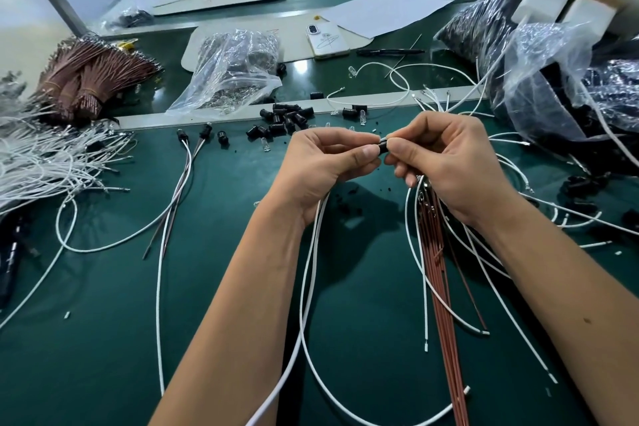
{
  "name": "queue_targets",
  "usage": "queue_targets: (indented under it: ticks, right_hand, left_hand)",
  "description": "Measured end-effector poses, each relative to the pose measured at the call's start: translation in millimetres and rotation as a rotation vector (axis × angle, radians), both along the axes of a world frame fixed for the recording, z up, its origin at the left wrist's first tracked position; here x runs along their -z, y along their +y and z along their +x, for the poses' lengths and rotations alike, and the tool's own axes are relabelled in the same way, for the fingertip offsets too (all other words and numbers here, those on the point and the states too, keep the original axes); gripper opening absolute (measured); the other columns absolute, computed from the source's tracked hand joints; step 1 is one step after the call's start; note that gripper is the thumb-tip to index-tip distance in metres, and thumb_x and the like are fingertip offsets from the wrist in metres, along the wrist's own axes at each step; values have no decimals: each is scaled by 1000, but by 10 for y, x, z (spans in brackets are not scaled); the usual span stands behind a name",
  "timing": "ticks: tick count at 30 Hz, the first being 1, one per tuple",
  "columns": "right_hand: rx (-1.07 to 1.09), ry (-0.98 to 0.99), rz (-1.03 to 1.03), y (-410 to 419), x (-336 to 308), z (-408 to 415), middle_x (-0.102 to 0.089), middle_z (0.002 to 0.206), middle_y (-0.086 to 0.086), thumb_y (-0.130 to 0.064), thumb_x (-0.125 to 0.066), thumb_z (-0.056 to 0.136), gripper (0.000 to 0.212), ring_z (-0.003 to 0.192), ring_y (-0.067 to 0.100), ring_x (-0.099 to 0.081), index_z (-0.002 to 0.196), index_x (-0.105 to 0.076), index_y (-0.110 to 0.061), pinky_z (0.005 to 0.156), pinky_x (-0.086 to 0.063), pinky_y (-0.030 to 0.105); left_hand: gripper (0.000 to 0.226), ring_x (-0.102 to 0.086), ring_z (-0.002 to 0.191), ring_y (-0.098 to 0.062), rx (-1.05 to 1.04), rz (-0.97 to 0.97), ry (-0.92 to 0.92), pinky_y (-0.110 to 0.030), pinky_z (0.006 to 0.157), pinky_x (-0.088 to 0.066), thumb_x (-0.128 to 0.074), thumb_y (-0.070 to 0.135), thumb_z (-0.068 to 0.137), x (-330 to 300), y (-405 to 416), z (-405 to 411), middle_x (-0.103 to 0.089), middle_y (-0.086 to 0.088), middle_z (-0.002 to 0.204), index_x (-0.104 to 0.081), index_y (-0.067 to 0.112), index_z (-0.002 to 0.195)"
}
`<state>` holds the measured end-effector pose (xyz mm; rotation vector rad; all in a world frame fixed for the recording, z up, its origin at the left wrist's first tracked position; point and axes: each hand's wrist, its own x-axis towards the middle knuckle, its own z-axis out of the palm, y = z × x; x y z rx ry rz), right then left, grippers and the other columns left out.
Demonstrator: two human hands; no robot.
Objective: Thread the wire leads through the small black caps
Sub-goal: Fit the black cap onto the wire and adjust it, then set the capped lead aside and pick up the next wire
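A small black cap [382, 148] sits between the fingertips of both hands above the green table [221, 287]. My left hand [325, 166] pinches its left end, and a white wire [313, 252] hangs down from that palm. My right hand [446, 162] pinches the cap's right end and also holds a bundle of brown wires [437, 273] and white leads that trail toward me. A pile of loose black caps [287, 119] lies just beyond the hands. Two assembled leads with caps [193, 138] lie to the left.
White wire bundles [38, 162] and tied brown wire bundles [86, 79] lie at the left. Clear bags of parts [235, 69] and black parts in plastic [553, 79] sit behind and to the right. A phone [326, 40], a pen [387, 52] and paper [383, 9] lie farther back.
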<state>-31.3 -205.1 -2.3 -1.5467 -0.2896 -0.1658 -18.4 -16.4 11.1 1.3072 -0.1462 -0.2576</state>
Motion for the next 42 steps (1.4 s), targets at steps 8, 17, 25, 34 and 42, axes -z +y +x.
queue_targets:
  ticks: [8,17,25,34,42]
  right_hand:
    - [0,-50,20,47,-15,-30,-72,72,13,-4,-75,89,7,54,19,-63,87,-69,-1,46,-49,24]
    - [202,-170,37,213,36,-37,-75,78,10,-6,-72,95,10,60,20,-67,103,-77,-7,51,-55,26]
    - [138,-48,136,242,20,-39,-74,82,5,-13,-74,94,8,68,17,-66,102,-76,-11,55,-58,27]
    - [166,149,423,97,-312,59,-64,76,3,-22,-65,96,13,63,12,-57,94,-67,-9,51,-47,21]
    - [76,215,672,576,-729,561,-77,104,17,-27,-45,111,18,68,18,-69,102,-52,-14,52,-50,21]
  left_hand:
    - [13,-75,73,-20,18,-109,70,-19,68,-58,-71,-9,81,-11,-14,-9,-75,-16,81,-78,2,84]
    - [15,-75,74,-21,-84,-245,31,-20,70,-58,-77,4,68,0,-93,26,-75,-15,82,-79,4,84]
    - [9,-74,76,-23,-128,-165,-23,-24,75,-60,-74,-4,82,-21,-130,1,-75,-18,84,-76,0,90]
    - [15,-50,44,-9,-57,272,-19,-15,42,-38,-71,12,93,-299,110,-145,-69,-3,67,-72,-1,100]
    - [25,-34,38,-5,-135,500,-60,-12,34,-25,-65,23,96,-846,1274,-255,-53,0,56,-73,4,81]
